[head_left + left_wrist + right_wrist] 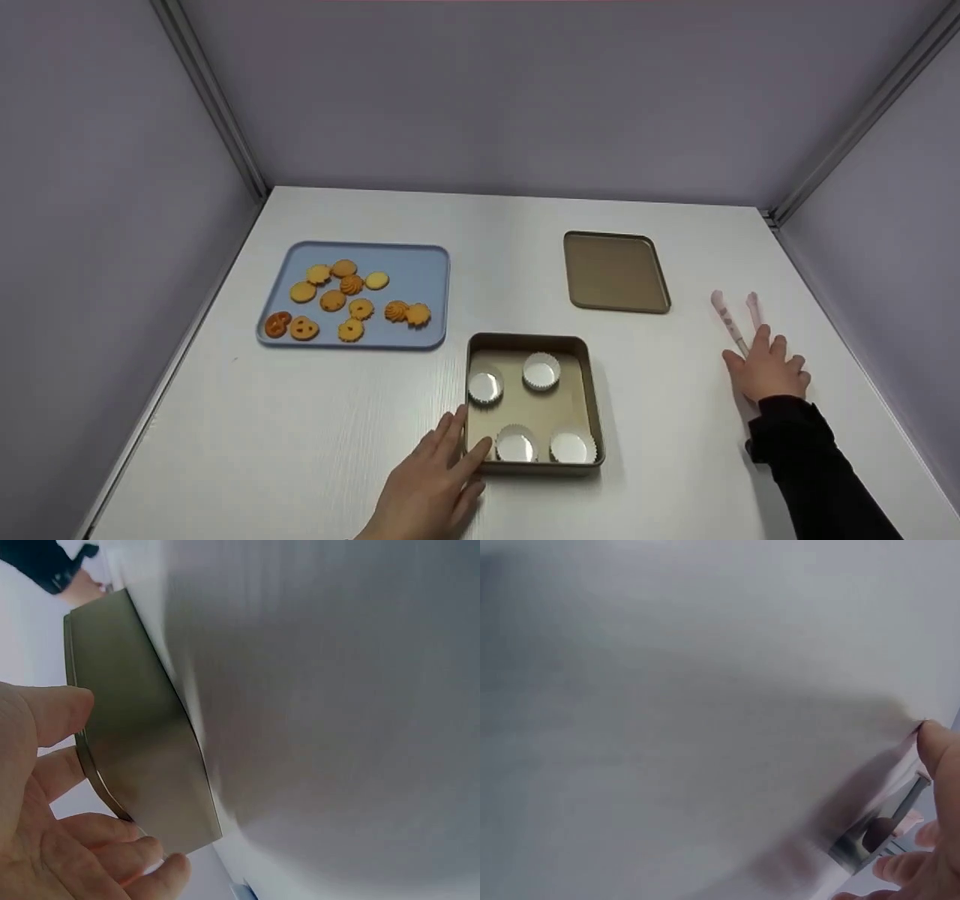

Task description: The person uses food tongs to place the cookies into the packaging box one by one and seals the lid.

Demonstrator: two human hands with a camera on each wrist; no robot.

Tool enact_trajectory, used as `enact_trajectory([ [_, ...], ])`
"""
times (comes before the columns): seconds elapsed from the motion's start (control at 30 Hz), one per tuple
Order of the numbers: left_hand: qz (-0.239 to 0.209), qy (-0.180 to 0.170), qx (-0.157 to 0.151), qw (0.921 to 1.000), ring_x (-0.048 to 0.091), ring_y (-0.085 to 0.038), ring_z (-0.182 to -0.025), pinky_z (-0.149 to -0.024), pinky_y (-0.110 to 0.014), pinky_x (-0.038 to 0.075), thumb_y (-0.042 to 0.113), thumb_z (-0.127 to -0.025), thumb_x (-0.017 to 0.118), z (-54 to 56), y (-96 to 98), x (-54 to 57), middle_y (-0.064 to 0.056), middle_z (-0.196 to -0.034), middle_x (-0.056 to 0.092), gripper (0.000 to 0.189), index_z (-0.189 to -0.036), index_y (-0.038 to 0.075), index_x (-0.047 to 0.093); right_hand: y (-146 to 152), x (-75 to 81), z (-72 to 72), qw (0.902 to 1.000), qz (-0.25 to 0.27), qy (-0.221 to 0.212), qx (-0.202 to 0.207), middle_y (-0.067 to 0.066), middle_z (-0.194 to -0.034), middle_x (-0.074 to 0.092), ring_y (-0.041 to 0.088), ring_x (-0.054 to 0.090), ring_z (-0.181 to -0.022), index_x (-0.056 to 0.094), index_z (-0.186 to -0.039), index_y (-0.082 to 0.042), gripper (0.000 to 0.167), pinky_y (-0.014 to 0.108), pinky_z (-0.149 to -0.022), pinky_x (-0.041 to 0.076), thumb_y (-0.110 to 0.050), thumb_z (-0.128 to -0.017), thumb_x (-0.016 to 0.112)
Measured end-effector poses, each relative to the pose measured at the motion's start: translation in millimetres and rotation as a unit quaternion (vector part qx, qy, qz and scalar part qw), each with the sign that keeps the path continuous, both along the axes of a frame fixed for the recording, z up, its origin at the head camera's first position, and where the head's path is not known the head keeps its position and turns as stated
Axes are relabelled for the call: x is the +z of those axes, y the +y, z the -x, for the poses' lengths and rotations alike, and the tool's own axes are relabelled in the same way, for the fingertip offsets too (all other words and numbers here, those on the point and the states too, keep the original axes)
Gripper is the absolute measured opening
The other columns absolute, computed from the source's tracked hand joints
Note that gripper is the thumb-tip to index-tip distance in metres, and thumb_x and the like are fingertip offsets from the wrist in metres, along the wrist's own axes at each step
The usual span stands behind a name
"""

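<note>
In the head view, my left hand point(427, 480) is at the near left corner of a square gold baking tin point(529, 469). In the left wrist view, its thumb lies on the outside of the tin's wall point(135, 712) and one finger goes behind the rim. Several white paper baking cups point(541, 371) stand inside the tin. At the right, my right hand point(770, 373) reaches over tongs with pink patterned ends point(724, 315), its fingers spread. The right wrist view shows the tongs' shiny metal point(889, 821) between thumb and fingers.
A blue tray point(420, 262) at the left back bears several cookies point(333, 301) and a pretzel point(277, 324). Toward the back right lies a flat gold tray point(615, 271). Grey walls point(495, 97) enclose the white table point(300, 420) on three sides.
</note>
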State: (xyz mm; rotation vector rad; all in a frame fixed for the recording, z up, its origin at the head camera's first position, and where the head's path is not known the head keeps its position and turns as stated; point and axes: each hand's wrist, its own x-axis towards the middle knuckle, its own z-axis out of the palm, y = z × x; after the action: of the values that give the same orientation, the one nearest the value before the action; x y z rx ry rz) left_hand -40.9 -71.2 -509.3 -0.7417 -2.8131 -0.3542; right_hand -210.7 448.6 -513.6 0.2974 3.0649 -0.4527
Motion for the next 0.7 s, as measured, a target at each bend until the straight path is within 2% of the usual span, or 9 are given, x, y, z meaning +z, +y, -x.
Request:
enact_trajectory([
  [0.13, 0.005, 0.039, -0.010, 0.9992, 0.056, -0.035, -0.133, -0.100, -0.041, 0.055, 0.041, -0.090, 0.074, -9.9, 1.3, -3.2, -0.021, -0.154, 0.047, 0.050, -0.137, 0.027, 0.066, -1.2, -0.8, 2.8, 0.9998, -0.010, 0.006, -0.016, 0.054, -0.131, 0.031, 0.078, 0.031, -0.114, 0.017, -0.148, 0.021, 0.082, 0.082, -0.086, 0.029, -0.041, -0.106, 0.049],
  [0.23, 0.003, 0.044, -0.016, 0.9989, 0.058, -0.036, -0.131, -0.097, -0.041, 0.057, 0.043, -0.090, 0.073, -15.3, 1.6, -2.9, -0.022, -0.153, 0.049, 0.047, -0.134, 0.027, 0.068, -1.8, -2.2, 4.8, 0.9990, -0.030, 0.026, -0.021, 0.050, -0.114, 0.042, 0.074, 0.039, -0.104, 0.030, -0.134, 0.025, 0.072, 0.079, -0.081, 0.032, -0.038, -0.105, 0.052],
  [0.3, 0.010, 0.032, -0.021, 0.9992, 0.058, -0.036, -0.130, -0.097, -0.043, 0.057, 0.044, -0.093, 0.070, -17.7, 1.6, -0.6, -0.021, -0.153, 0.049, 0.044, -0.134, 0.028, 0.068, -1.4, -3.2, 6.3, 0.9978, -0.048, 0.043, -0.020, 0.047, -0.105, 0.045, 0.070, 0.042, -0.099, 0.038, -0.124, 0.024, 0.063, 0.078, -0.079, 0.034, -0.033, -0.105, 0.055],
  [0.4, 0.024, 0.007, -0.024, 0.9994, 0.059, -0.037, -0.129, -0.095, -0.046, 0.057, 0.049, -0.097, 0.063, -20.4, 0.6, 3.7, -0.019, -0.153, 0.049, 0.042, -0.134, 0.029, 0.067, 0.4, -4.7, 9.8, 0.9958, -0.066, 0.062, -0.015, 0.043, -0.098, 0.047, 0.066, 0.046, -0.094, 0.044, -0.116, 0.023, 0.050, 0.076, -0.076, 0.037, -0.023, -0.103, 0.057],
  [0.53, 0.019, -0.020, -0.017, 0.9995, 0.062, -0.036, -0.125, -0.093, -0.046, 0.058, 0.054, -0.099, 0.058, -18.6, -3.5, 11.8, -0.014, -0.151, 0.053, 0.048, -0.138, 0.027, 0.065, -0.3, -2.1, 13.3, 0.9960, -0.057, 0.068, -0.014, 0.043, -0.099, 0.047, 0.064, 0.049, -0.093, 0.041, -0.121, 0.024, 0.043, 0.074, -0.072, 0.043, -0.010, -0.100, 0.057],
  [0.63, -0.009, -0.049, 0.005, 0.9988, 0.063, -0.034, -0.125, -0.095, -0.046, 0.057, 0.056, -0.099, 0.057, -11.4, -10.6, 20.2, -0.010, -0.150, 0.056, 0.054, -0.142, 0.024, 0.063, -1.8, 0.4, 15.1, 0.9968, -0.035, 0.072, -0.010, 0.046, -0.100, 0.045, 0.064, 0.050, -0.091, 0.035, -0.126, 0.029, 0.046, 0.071, -0.068, 0.047, -0.004, -0.098, 0.053],
  [0.7, -0.035, -0.062, 0.027, 0.9971, 0.062, -0.033, -0.127, -0.095, -0.046, 0.057, 0.056, -0.100, 0.057, -2.5, -18.3, 25.1, -0.009, -0.149, 0.057, 0.056, -0.143, 0.021, 0.061, -1.6, 1.9, 16.2, 0.9961, -0.022, 0.085, 0.000, 0.047, -0.099, 0.043, 0.064, 0.051, -0.087, 0.032, -0.126, 0.033, 0.048, 0.069, -0.065, 0.048, -0.001, -0.097, 0.051],
])
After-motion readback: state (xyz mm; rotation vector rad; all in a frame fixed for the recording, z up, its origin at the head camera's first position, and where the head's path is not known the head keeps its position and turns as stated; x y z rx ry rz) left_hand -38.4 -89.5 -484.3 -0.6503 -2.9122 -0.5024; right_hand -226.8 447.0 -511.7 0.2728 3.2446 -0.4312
